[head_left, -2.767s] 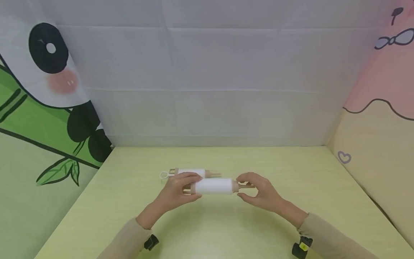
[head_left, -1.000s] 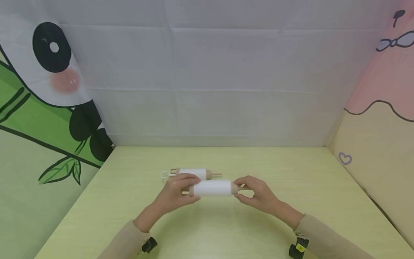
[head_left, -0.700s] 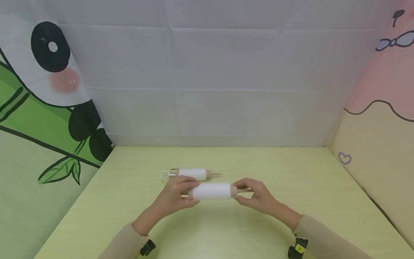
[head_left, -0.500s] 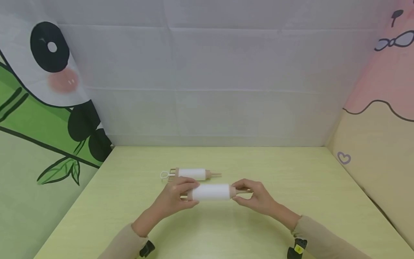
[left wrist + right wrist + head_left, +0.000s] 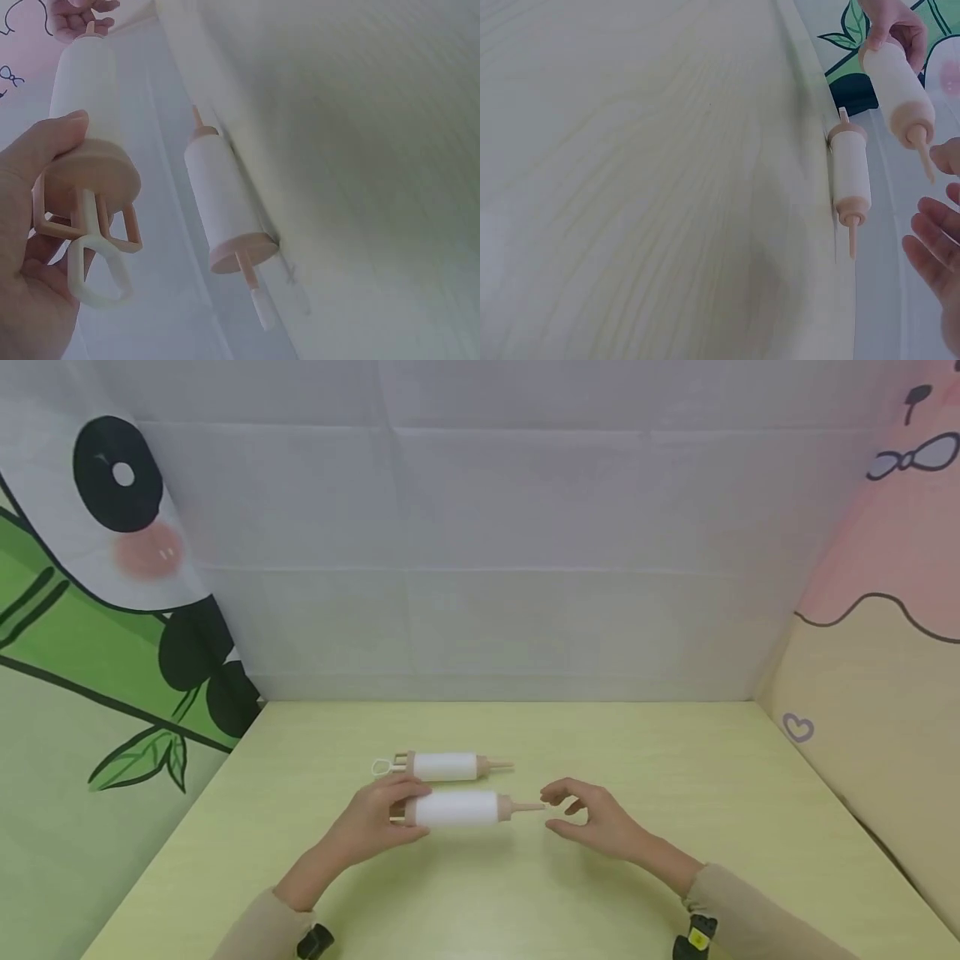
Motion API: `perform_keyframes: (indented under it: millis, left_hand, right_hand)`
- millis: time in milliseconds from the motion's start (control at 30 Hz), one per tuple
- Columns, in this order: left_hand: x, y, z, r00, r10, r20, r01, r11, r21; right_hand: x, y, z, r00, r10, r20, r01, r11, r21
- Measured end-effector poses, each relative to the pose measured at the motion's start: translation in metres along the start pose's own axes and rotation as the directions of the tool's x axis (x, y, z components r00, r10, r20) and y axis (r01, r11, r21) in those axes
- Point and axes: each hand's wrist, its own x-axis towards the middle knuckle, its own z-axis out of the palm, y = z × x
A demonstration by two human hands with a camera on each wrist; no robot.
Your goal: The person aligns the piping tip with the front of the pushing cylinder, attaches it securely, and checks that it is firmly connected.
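Left hand gripped the plunger end of a white plastic syringe-shaped tube with peach caps, held above the middle of the pale green table. Right hand hovered open just beside its nozzle, apart. A second identical tube lay just behind.

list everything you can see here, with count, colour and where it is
held syringe-shaped tool: 1, white barrel with peach tip and plunger end, lifted above the table, nozzle pointing at the right hand
second syringe-shaped tool: 1, same colours, lying on the table just behind the held one
table: 1, pale yellow-green wood grain
backdrop cloth: 1, white, behind the table
panda cloth: 1, green, black and white, left side
pink cloth: 1, pink and cream, right side
left hand: 1, grips the held tool's plunger end
right hand: 1, fingers relaxed, just off the nozzle
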Motion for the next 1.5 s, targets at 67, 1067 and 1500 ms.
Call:
perform_keyframes:
  millis: [67,1067,1500]
  left_hand:
    - [-0.005,-0.005,-0.003,1.0,-0.018,0.009,0.018,1.0,-0.007]
    - [-0.018,-0.031,0.012,0.968,-0.164,0.189,0.162,0.986,0.027]
    - [-0.016,-0.031,0.011,0.938,-0.248,0.243,0.261,0.965,-0.025]
  right_hand:
    - [-0.002,0.008,-0.001,1.0,0.015,0.008,-0.015,1.0,-0.009]
    - [-0.006,-0.009,-0.015,0.998,0.059,0.036,-0.059,0.998,-0.009]
    - [-0.01,0.022,-0.011,1.0,0.015,0.016,-0.014,0.999,-0.032]
